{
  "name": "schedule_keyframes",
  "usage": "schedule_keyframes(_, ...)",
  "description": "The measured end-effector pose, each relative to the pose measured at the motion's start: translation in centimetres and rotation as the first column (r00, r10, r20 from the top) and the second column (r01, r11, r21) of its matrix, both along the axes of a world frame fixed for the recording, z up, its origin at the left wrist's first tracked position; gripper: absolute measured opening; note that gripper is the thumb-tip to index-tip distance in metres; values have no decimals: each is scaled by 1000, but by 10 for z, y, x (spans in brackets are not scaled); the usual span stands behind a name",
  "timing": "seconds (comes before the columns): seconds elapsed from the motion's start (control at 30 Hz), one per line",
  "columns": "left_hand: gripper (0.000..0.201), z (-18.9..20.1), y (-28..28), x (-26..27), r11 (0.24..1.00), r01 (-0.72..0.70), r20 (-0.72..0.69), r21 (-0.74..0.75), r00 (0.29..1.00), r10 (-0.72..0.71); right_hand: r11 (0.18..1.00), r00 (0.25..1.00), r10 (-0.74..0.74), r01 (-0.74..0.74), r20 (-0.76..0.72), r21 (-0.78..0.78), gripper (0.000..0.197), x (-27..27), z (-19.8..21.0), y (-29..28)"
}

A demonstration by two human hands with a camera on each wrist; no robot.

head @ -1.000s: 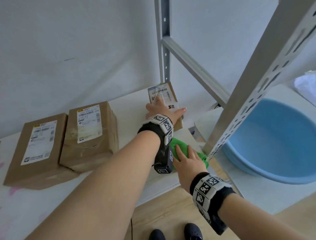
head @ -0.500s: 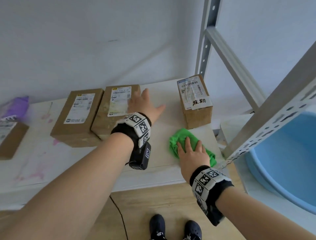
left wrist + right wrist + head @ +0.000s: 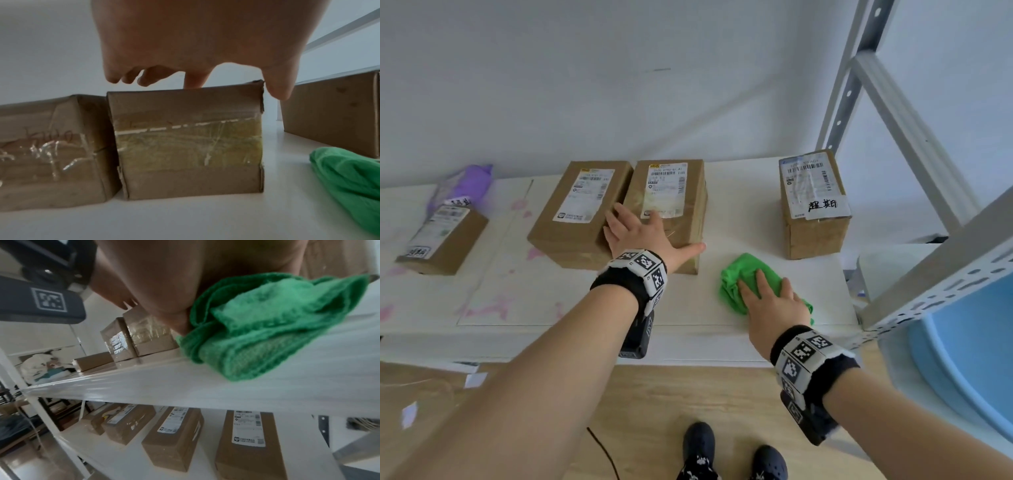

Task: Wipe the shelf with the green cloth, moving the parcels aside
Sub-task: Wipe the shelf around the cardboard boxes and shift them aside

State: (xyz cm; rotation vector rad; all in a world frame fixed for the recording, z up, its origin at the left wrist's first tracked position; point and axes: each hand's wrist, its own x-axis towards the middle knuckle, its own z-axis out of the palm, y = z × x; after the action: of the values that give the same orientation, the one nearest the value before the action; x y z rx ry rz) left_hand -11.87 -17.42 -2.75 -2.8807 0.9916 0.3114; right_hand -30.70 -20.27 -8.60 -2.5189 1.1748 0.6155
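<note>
On the white shelf (image 3: 743, 212) stand several brown parcels. My left hand (image 3: 643, 233) rests on top of the middle parcel (image 3: 671, 192), fingers spread, thumb by its right side. In the left wrist view the fingers (image 3: 193, 81) touch that parcel's (image 3: 189, 141) top edge, and the thumb hangs off its right corner. My right hand (image 3: 770, 301) presses flat on the crumpled green cloth (image 3: 743, 277) near the shelf's front right. The right wrist view shows the cloth (image 3: 267, 329) bunched under my palm (image 3: 154, 280). A parcel with a handwritten label (image 3: 813, 202) stands alone at the right.
Another parcel (image 3: 582, 212) touches the middle one on its left. A small box (image 3: 441, 236) and a purple bag (image 3: 462, 185) lie further left. Grey metal uprights (image 3: 941, 260) frame the right end beside a blue basin (image 3: 969, 359). More parcels (image 3: 248, 443) fill the lower shelf.
My left hand left the labelled right parcel and moved left onto the middle parcel. The head view swung left. My right hand stays on the cloth.
</note>
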Motion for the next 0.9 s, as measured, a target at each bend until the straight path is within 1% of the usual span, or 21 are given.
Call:
schedule_keyframes(0.07, 112, -1, 2, 0, 999, -20, -26, -35, 999, 20, 1000, 1000, 8, -8, -16, 0, 70, 4, 1, 5)
schedule_keyframes(0.17, 107, -1, 3, -3, 998, -26, 0, -56, 1000, 26, 995, 995, 96, -97, -22, -10, 70, 3, 0, 17)
schedule_keyframes(0.27, 96, 6, 6, -5, 996, -25, 6, -91, 1000, 26, 986, 986, 166, -167, -17, -28, 71, -3, -3, 22)
schedule_keyframes(0.33, 89, 13, 11, -7, 990, -16, -3, -140, 1000, 16, 985, 985, 170, -171, -19, -30, 70, -2, -3, 19)
schedule_keyframes(0.4, 86, 22, 20, -9, 982, 12, 4, -187, 1000, -11, 986, 986, 163, -164, -25, -22, 69, 3, -2, 14)
schedule_keyframes(0.53, 78, 48, 46, -8, 946, 10, -15, -324, 1000, -16, 991, 990, 136, -135, -28, 15, 69, 29, 0, -6)
schedule_keyframes(0.6, 72, 63, 60, -3, 914, -14, -37, -405, 999, -1, 993, 993, 108, -105, -37, 56, 70, 49, -1, -26)
schedule_keyframes(0.67, 70, 75, 75, 6, 880, -43, -49, -472, 999, 23, 993, 993, 100, -96, -67, 65, 69, 73, 2, -44)
schedule_keyframes(0.77, 77, 86, 91, 24, 810, -124, -124, -573, 990, 65, 995, 988, 85, -76, -129, 67, 61, 108, 7, -52)
schedule_keyframes(0.83, 80, 92, 94, 36, 731, -199, -221, -652, 973, 67, 991, 983, 122, -112, -134, 78, 58, 127, 5, -40)
schedule_keyframes(0.87, 75, 94, 94, 40, 688, -231, -267, -688, 962, 56, 983, 978, 171, -162, -120, 86, 59, 134, 2, -30)
schedule_keyframes(0.9, 62, 97, 94, 43, 654, -256, -304, -712, 952, 42, 971, 966, 230, -219, -116, 97, 60, 139, -1, -19)
